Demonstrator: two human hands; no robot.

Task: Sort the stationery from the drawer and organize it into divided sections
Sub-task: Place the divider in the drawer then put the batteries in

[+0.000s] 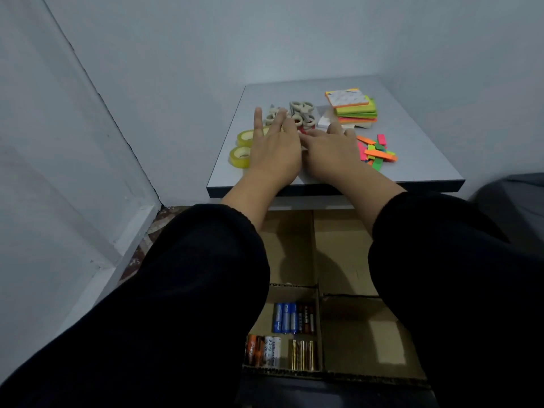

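Left hand (272, 151) splayed, gripping nothing; right hand (332, 151) flat, its grip hidden — both crowd the scissors (297, 113), and one nudge could scatter the tape rolls (243, 147) beside them

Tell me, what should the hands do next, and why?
Probably take one small thing from the pile under the fingers and carry it down to the box. Both the left hand and right hand lie open on the table among scissors, while only batteries are sorted below.
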